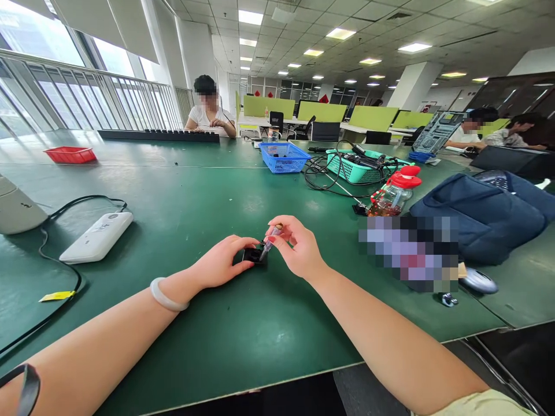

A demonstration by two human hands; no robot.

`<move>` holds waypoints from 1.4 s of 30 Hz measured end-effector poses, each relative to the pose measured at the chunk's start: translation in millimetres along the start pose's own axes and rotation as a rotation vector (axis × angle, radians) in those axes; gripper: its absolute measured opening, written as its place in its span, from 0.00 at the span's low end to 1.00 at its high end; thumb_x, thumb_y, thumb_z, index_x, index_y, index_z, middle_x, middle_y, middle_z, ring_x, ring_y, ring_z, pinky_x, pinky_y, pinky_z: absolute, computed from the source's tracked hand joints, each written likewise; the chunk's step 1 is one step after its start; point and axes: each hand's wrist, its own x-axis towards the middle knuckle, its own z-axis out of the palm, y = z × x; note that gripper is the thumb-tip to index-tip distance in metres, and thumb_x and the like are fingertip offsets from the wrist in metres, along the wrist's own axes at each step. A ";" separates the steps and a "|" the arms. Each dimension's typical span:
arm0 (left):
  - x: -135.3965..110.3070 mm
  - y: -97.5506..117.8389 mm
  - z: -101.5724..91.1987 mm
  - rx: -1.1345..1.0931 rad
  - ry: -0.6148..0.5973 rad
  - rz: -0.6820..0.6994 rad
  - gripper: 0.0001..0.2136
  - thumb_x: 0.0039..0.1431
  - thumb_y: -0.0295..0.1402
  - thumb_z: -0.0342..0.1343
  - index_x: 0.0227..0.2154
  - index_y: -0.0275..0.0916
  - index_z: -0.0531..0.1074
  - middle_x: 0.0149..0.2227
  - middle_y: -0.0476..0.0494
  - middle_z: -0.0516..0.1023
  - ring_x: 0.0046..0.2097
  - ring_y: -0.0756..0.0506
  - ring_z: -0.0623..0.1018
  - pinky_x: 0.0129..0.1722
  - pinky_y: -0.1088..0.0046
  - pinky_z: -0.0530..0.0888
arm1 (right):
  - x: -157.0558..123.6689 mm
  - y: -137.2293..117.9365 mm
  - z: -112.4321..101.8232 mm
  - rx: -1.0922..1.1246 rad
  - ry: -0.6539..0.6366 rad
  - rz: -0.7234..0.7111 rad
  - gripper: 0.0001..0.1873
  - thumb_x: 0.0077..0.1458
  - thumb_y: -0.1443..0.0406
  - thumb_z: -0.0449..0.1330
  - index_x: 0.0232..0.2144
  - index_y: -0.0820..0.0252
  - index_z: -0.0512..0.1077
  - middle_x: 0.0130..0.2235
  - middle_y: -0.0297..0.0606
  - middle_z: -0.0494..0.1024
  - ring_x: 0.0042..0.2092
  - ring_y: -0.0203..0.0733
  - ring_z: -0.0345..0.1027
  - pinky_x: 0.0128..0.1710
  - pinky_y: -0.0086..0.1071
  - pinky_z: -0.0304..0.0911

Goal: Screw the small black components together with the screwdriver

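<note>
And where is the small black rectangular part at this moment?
In the head view, the small black part is on the green tabletop, just below and left of centre, held by the left hand, beneath the translucent-handled screwdriver in the right hand.

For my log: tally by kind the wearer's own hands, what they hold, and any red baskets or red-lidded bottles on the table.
Left hand and right hand: 2
Screwdriver-like tool, in the right: 1
Black piece, in the left: 1
Red basket: 1
Red-lidded bottle: 1
Total: 6
</note>
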 end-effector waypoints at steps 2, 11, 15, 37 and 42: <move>0.2 -0.5 0.0 0.017 0.021 0.005 0.19 0.62 0.43 0.54 0.54 0.45 0.69 0.51 0.43 0.79 0.51 0.40 0.77 0.55 0.58 0.74 | 0.0 2.6 -0.8 0.026 0.015 0.018 0.08 0.63 0.59 0.59 0.44 0.52 0.68 0.37 0.34 0.77 0.37 0.38 0.76 0.41 0.37 0.75; -2.0 4.4 -3.5 0.121 0.228 -0.105 0.20 0.64 0.40 0.49 0.57 0.42 0.67 0.54 0.40 0.76 0.55 0.38 0.73 0.58 0.54 0.71 | 7.5 0.7 -11.6 0.113 0.343 -0.084 0.14 0.65 0.55 0.56 0.50 0.50 0.60 0.41 0.37 0.77 0.38 0.41 0.77 0.45 0.44 0.75; -4.8 4.4 -5.1 0.184 0.253 -0.239 0.22 0.63 0.38 0.50 0.59 0.42 0.64 0.50 0.40 0.78 0.54 0.36 0.73 0.56 0.52 0.71 | 11.2 6.3 -17.2 0.000 0.444 -0.025 0.14 0.63 0.56 0.58 0.47 0.51 0.61 0.42 0.39 0.78 0.40 0.42 0.76 0.45 0.44 0.74; -3.4 21.6 10.6 0.092 -0.106 -0.052 0.17 0.65 0.44 0.49 0.51 0.46 0.72 0.62 0.40 0.68 0.65 0.36 0.65 0.66 0.48 0.62 | 9.8 14.6 -13.3 0.097 0.307 0.076 0.17 0.59 0.52 0.62 0.42 0.53 0.62 0.37 0.35 0.77 0.35 0.39 0.75 0.37 0.37 0.74; -11.7 26.1 2.4 0.031 -0.095 -0.063 0.13 0.64 0.44 0.50 0.36 0.43 0.75 0.53 0.40 0.74 0.57 0.38 0.72 0.60 0.55 0.70 | 10.9 18.0 -16.0 0.067 0.307 0.078 0.16 0.59 0.52 0.61 0.42 0.53 0.62 0.37 0.35 0.77 0.35 0.39 0.75 0.38 0.39 0.74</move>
